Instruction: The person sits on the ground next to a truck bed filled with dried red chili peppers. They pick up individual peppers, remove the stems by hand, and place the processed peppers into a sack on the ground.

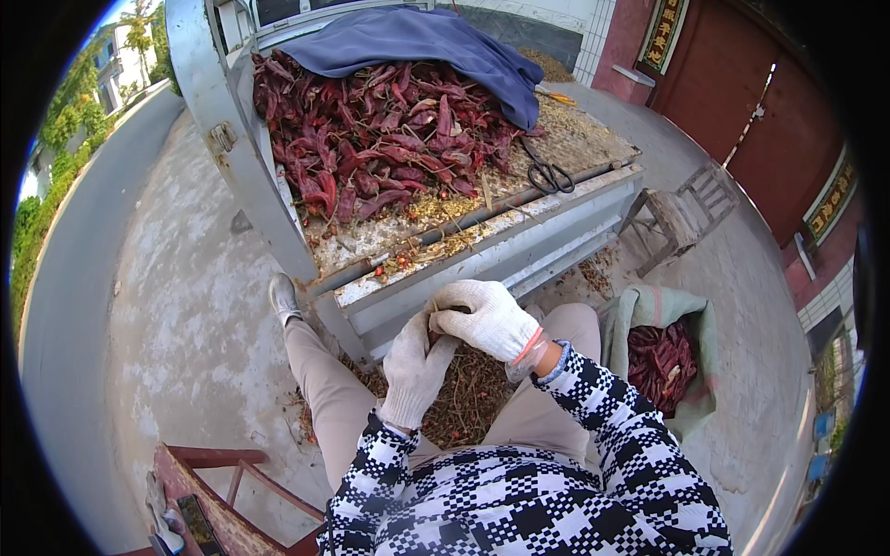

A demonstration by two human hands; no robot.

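My left hand (419,368), in a white knitted glove, is raised between my knees, its fingers closed around a small dark reddish piece, probably a dried chili. The gloved fingers of my right hand (480,320) meet the left fingertips and pinch a thin pale stem (435,306) there. Most of the held piece is hidden by the gloves. In front, a large heap of dried red chilies (389,146) lies on a metal truck bed (570,132), partly under a blue cloth (417,38). Black-handled scissors (549,175) rest near the bed's edge.
A woven sack (702,347) holding dried chilies (660,365) stands at my right. Stems and scraps (466,403) cover the ground between my legs. A wooden chair (681,212) stands beyond the sack, and a worn red wooden stool or bench (215,514) is at lower left. The truck's lowered side panel (487,264) is close ahead.
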